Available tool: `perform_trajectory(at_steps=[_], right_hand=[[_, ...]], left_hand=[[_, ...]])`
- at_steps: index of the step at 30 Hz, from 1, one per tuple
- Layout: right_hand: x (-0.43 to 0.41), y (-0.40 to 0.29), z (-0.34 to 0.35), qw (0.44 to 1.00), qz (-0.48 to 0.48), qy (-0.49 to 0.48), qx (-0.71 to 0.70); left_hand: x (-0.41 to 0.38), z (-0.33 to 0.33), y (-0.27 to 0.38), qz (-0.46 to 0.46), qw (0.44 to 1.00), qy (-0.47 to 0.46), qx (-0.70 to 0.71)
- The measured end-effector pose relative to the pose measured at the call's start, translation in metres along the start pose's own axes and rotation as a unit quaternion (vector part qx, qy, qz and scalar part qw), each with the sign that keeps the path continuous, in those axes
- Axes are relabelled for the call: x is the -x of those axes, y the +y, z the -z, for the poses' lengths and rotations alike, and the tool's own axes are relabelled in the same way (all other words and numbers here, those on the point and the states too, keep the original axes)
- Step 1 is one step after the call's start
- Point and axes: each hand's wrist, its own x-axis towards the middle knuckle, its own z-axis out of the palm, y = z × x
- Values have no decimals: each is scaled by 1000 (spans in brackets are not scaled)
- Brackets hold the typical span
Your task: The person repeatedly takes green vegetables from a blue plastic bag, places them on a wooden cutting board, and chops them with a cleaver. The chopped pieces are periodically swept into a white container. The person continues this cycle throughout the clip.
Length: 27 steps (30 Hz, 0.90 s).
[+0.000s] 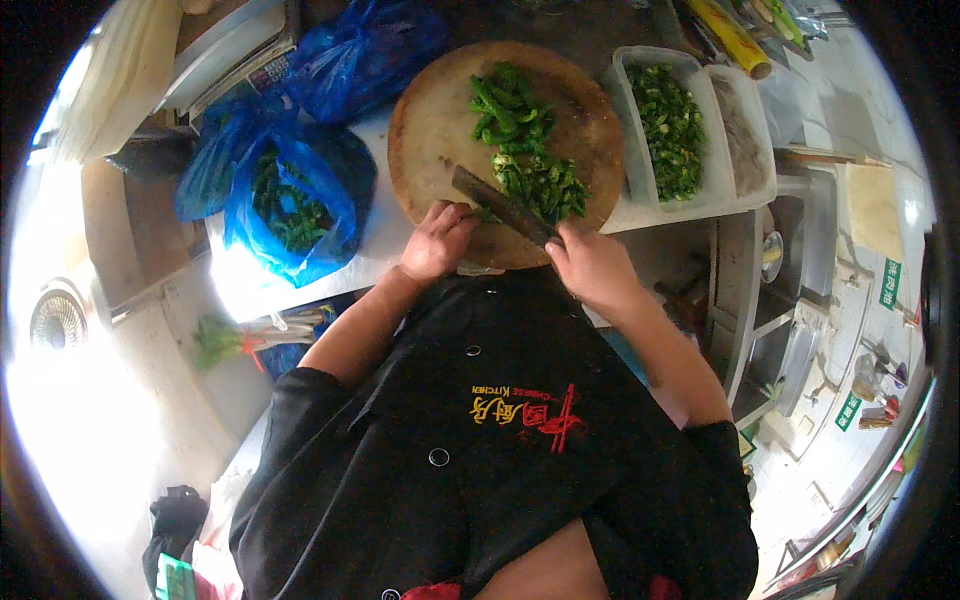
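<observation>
A round wooden chopping board (431, 127) lies before me on a pale worktop. My right hand (592, 266) grips the handle of a dark-bladed cleaver (499, 204), whose blade slants across the front of the board. Curled at the board's front left edge, my left hand (441, 238) has its fingertips on a bit of green vegetable (486, 215) beside the blade. Just beyond the cleaver is a heap of chopped green vegetable (551, 187), pale inside and perhaps chillies. Larger green pieces (511, 112) are piled farther back on the board.
Right of the board stand a clear plastic tub (637, 127) of chopped greens and a second tub (765, 169) with greyish contents. An open blue plastic bag (341, 225) of greens sits at the left, a tied blue bag (352, 67) behind it. Bundled scallions (277, 335) lie lower left.
</observation>
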Motion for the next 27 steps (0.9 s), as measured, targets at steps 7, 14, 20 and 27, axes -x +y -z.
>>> perform_trajectory(at_steps=[7,14,20,27], right_hand=[[-35,11,-28,999,-3,-21,-48],[-14,-8,-10,998,20,-51,-39],[-27,0,-41,990,-34,-19,-137],[30,44,-32,989,-63,32,-133]], left_hand=[[7,3,5,-50,999,-13,8],[19,-1,5,-42,999,-15,11],[17,-7,7,-31,999,-21,15],[-58,15,-10,110,986,127,-7]])
